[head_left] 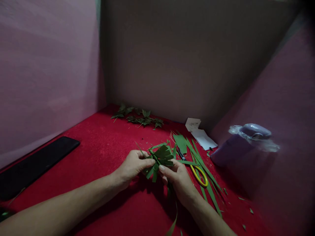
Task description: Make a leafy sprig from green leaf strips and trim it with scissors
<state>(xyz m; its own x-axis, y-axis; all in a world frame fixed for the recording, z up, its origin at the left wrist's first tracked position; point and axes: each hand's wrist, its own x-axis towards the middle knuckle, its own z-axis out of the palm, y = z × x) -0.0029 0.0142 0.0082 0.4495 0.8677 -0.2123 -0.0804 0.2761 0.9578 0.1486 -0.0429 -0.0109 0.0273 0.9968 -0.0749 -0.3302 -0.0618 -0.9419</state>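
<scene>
Pinching, head view: left hand and right hand closed on one green leaf bundle from opposite sides, presumably so it cannot unfold. Right of the grip: yellow-handled scissors, leaf strips, likely for easy reach; beyond, leafy sprigs.

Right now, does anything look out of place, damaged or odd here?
Mild mess only: small leaf scraps lie scattered at the right of the red cloth, and the scissors lie among long leaf strips, one apparently crossing them. The held leaf piece has split edges, perhaps cuts rather than damage. No spilled liquid shows.
</scene>
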